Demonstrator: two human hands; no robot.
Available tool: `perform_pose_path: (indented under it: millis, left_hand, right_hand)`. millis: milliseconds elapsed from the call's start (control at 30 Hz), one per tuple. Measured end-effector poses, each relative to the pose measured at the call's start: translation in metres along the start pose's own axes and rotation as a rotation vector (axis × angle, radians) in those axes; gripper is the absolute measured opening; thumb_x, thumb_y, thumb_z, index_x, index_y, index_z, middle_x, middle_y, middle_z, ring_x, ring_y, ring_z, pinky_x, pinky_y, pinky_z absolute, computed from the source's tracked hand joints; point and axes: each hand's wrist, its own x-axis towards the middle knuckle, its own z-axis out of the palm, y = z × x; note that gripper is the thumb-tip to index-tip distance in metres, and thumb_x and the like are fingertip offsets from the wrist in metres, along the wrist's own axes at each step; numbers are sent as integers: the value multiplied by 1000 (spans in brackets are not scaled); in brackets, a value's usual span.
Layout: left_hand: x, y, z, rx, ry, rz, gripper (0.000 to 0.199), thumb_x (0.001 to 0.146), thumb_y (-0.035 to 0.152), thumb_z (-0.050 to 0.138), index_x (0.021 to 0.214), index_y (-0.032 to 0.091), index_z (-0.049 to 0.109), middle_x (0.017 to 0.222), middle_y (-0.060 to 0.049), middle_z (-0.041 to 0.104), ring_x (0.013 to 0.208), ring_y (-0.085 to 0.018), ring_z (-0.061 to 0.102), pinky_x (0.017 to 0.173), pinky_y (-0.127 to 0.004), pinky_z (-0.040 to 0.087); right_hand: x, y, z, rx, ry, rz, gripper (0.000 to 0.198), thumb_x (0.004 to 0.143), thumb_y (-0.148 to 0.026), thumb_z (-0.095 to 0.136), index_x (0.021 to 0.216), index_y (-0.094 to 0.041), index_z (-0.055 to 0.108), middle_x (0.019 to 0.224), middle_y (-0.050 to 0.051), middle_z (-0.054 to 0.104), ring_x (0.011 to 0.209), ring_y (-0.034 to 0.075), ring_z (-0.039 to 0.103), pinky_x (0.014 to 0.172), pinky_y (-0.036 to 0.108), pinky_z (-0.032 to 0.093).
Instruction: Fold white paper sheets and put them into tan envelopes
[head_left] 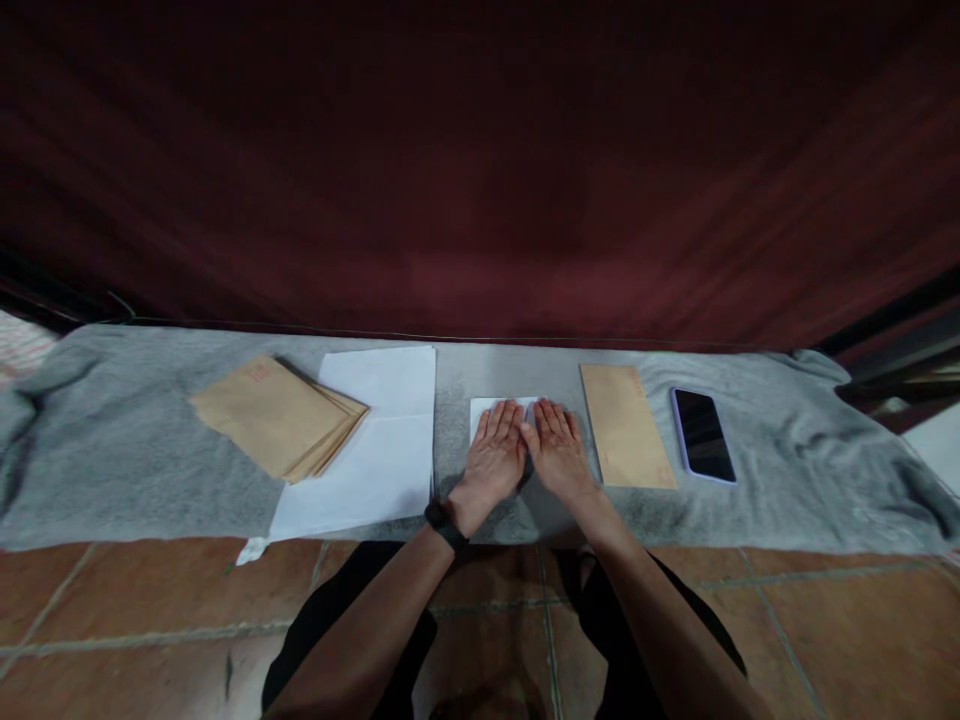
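Head view, the only one we have. Both of the wearer's hands are down on a small white paper (pixel 478 408) at the middle of a long surface draped in grey cloth (pixel 795 450). The left hand (pixel 495 450) and the right hand (pixel 556 448) lie palm down, fingers stretched out flat, thumbs close together. Neither is closed on anything; we read it as pressing, not gripping. Most of the paper is hidden beneath them; one corner shows past the left fingers and a strip beyond the fingertips.

To the left we note large white sheets (pixel 390 445), spread flat with a faint crosswise line, their lower edge near the cloth's front edge. A stack of brown envelopes (pixel 262 415) overlaps their left side. Right of the hands, a single brown envelope (pixel 630 430) lies flat by itself, then a phone (pixel 705 435), screen dark.

On progress, we judge the paper under the hands to be folded down already, being so much smaller than the sheets. Whether its creases are finished we cannot tell. The large sheets remain open, and the lone envelope lies apart from the paper.
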Motion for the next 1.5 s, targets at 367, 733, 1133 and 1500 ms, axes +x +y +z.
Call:
perform_pose_path:
  millis: [367, 733, 1133, 1500]
  left_hand:
    - [6, -6, 10, 41, -35, -5, 57, 100, 19, 27, 155, 6, 33, 164, -16, 31, 154, -23, 22, 125, -46, 25]
    - [0, -17, 4, 55, -6, -111, 59, 103, 32, 29, 156, 7, 32, 163, -14, 33, 154, -23, 24, 126, -45, 20]
    - [-10, -29, -1, 97, -3, -159, 71, 103, 51, 30, 157, 6, 28, 164, -18, 29, 154, -28, 23, 125, -48, 20]
    - [-14, -24, -5, 126, 1, -216, 73, 102, 54, 36, 159, 10, 27, 166, -18, 23, 155, -31, 20, 124, -52, 21]
  right_hand:
    - [12, -11, 3, 74, -57, -31, 63, 108, -45, 12, 156, -14, 36, 164, 9, 31, 153, 26, 25, 125, 48, 17]
    - [11, 7, 17, -16, 46, -19, 63, 107, -45, 18, 157, -10, 32, 163, 13, 32, 152, 28, 29, 123, 52, 21]
    - [7, 18, 21, -61, 145, -16, 63, 107, -46, 21, 157, -9, 34, 159, 17, 39, 148, 30, 36, 120, 50, 25]
    - [2, 16, -1, -87, 159, 76, 51, 103, -34, 38, 145, -9, 51, 143, 21, 57, 127, 37, 53, 104, 51, 41]
